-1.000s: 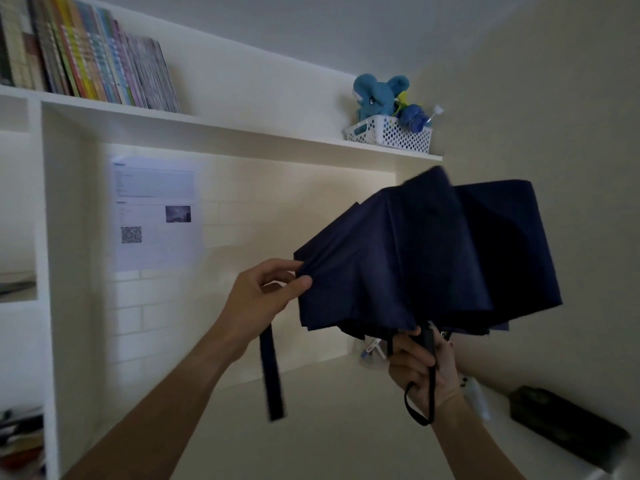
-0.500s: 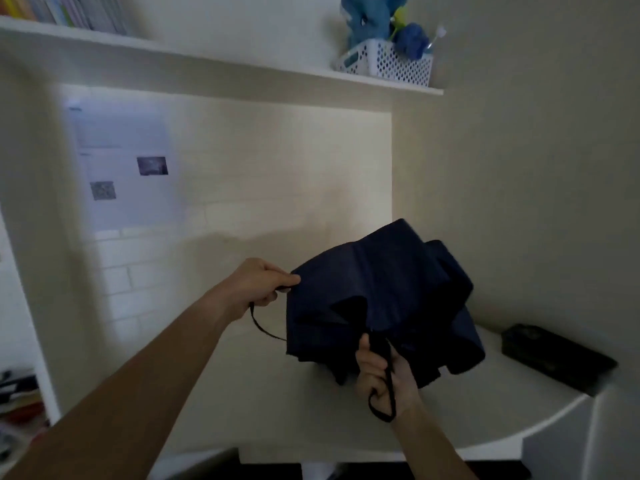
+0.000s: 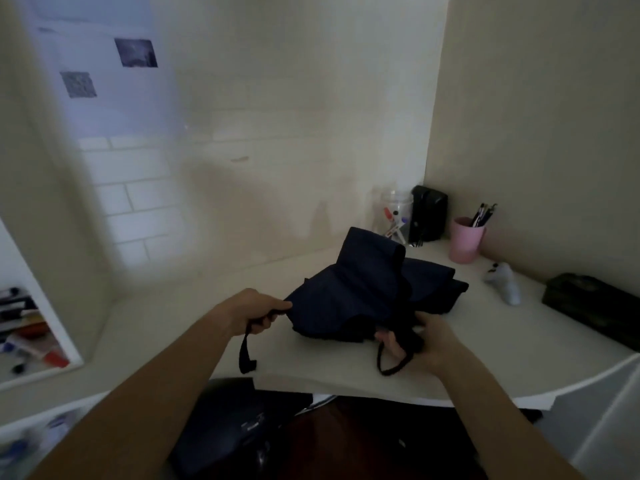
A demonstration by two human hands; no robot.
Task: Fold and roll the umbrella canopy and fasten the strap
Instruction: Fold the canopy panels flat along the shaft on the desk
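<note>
Lowered since a moment ago, the navy umbrella canopy (image 3: 367,299) is now lying bunched over the worktop (image 3: 180,327) instead of hanging in the air. Left hand (image 3: 254,311) is pinching the canopy's left edge, the strap (image 3: 246,355) dangling below its grip. Right hand (image 3: 420,341) is curling round the umbrella's handle end, wrist loop (image 3: 391,365) hanging under it. Behind the canopy: clear jar (image 3: 394,216) holding markers, black box (image 3: 429,216), pink cup (image 3: 467,244) holding pens. Further right: small pale figure (image 3: 504,282), dark case (image 3: 588,306).
</note>
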